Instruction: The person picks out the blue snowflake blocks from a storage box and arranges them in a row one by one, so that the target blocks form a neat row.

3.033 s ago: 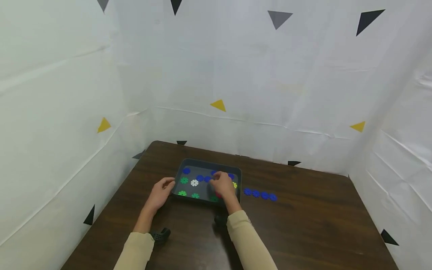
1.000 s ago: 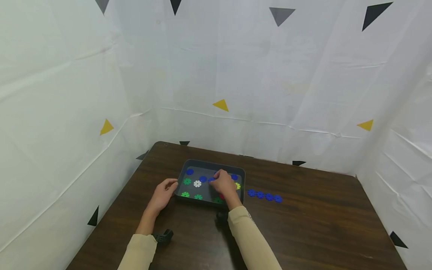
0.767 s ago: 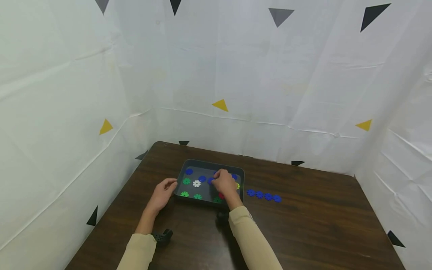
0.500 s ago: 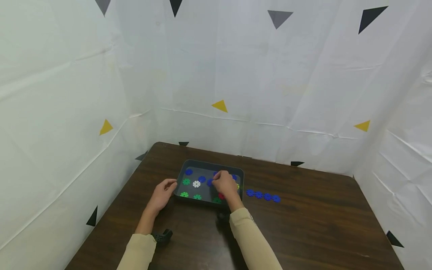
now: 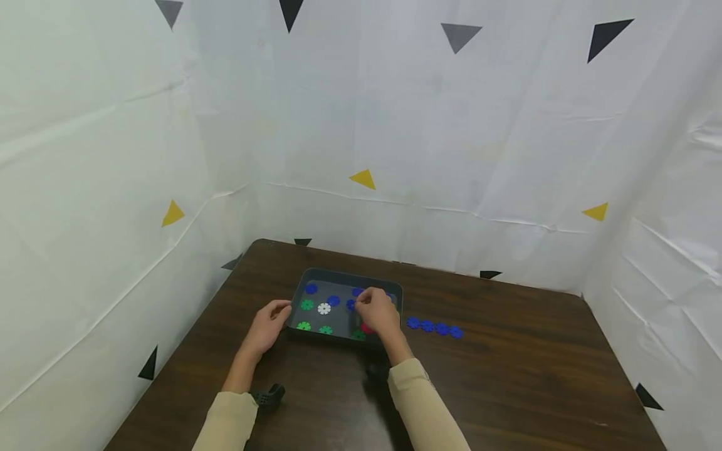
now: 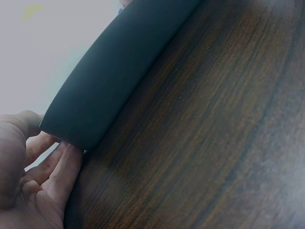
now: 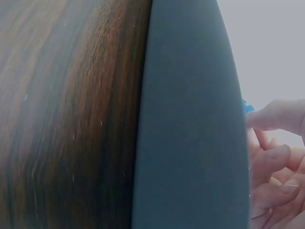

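In the head view, my left hand (image 5: 268,324) holds the left end of a dark grey tray (image 5: 333,275). The left wrist view shows its thumb at the rim and fingers against the outer wall. My right hand (image 5: 378,311) is over the tray's right half, pinching a blue notched disc (image 5: 351,305) at its fingertips. A bit of blue disc (image 7: 247,107) shows beside the thumb in the right wrist view, the rest hidden by the tray wall. Several loose discs lie in the tray, including a white disc (image 5: 324,309), a green disc (image 5: 307,305) and a red disc (image 5: 366,328).
Right of the tray, several blue discs (image 5: 435,327) form a row on the dark wooden table (image 5: 507,369). Black wrist devices, such as the left strap (image 5: 269,397), sit at both wrists. White sheeting (image 5: 417,125) with triangles surrounds the table at the back and sides.
The blue disc at my right fingertips has shifted slightly right, away from the neighbouring blue disc. The right hand now covers most of the yellow disc. The left hand stays at the tray.
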`<state>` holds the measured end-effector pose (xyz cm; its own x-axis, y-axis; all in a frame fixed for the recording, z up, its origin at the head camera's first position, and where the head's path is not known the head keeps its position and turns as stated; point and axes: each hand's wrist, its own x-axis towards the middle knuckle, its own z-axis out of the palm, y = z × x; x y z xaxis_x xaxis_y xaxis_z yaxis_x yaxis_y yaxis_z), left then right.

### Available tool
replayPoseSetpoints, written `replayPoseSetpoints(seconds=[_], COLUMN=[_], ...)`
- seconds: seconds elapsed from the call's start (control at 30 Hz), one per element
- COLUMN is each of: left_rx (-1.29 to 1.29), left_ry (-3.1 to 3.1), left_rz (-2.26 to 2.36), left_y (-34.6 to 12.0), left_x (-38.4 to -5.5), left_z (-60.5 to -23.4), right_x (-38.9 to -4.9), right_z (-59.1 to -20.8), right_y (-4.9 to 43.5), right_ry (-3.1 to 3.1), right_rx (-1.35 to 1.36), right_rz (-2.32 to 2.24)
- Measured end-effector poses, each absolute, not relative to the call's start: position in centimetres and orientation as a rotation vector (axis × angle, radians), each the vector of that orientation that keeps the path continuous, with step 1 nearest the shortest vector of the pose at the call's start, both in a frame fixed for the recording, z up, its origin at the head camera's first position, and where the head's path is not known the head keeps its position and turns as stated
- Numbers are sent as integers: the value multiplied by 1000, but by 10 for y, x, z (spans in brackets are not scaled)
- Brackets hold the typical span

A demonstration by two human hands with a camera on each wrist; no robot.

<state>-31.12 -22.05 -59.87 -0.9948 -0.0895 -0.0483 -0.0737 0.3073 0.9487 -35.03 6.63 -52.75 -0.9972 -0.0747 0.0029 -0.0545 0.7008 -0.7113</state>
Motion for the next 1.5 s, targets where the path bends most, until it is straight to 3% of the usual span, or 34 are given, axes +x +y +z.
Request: replayPoseSetpoints(seconds=[0.63,1.03,1.5], left_rx=[115,97,97], left_ry=[-2535,-2561,-2559], left_rz=[-1821,-1792,-1812], left_y=[-221,-224,-223], left_x=[-316,-316,-316], left_z=[-600,-599,-598], right_x=[-340,-331,-325], right_z=[-524,-525,-535], right_y=[125,157,228], right_ry=[2867,2841,2869], right_rx=[-174,-62,99], right_rz=[-1444,-1743,-1816])
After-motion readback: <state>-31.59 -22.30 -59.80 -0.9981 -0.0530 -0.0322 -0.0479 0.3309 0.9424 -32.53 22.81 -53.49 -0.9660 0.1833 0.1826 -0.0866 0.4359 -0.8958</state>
